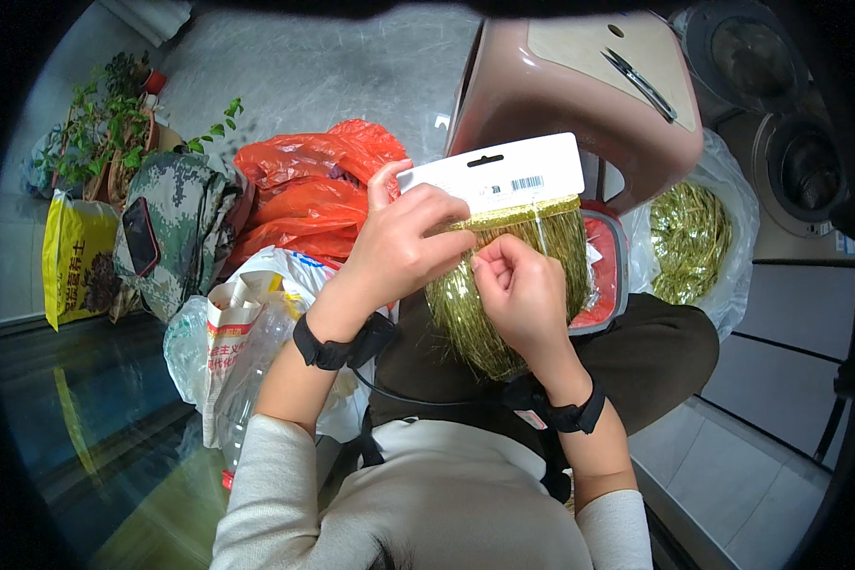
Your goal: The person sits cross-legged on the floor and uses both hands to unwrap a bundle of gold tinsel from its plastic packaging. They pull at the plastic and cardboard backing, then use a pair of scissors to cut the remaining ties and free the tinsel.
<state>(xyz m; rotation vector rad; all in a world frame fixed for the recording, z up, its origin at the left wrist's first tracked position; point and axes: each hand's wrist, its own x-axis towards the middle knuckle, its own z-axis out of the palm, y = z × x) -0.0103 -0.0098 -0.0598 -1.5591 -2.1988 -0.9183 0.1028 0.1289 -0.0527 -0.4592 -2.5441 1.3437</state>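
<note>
A bundle of shiny gold-green tinsel strands (470, 313) hangs over my lap from a white header card (499, 171), which has a hanging slot and printing. My left hand (406, 249) holds the left side of the card and the top of the bundle, its index finger and thumb reaching over the front. Just to the right, my right hand (520, 292) has its fingers curled, thumb and index finger pinched together against the front of the strands. Whatever may lie within that pinch is too small to tell. A thin white strip runs down from the card's lower edge.
Black thread snips (641, 85) lie on a pinkish plastic stool (577, 92). Behind the bundle stands a red-lined bin (620, 271); more tinsel (690, 242) fills a clear bag to its right. Red plastic bags (313, 192), a phone (141, 236) on camouflage cloth and potted plants (114, 135) are leftward.
</note>
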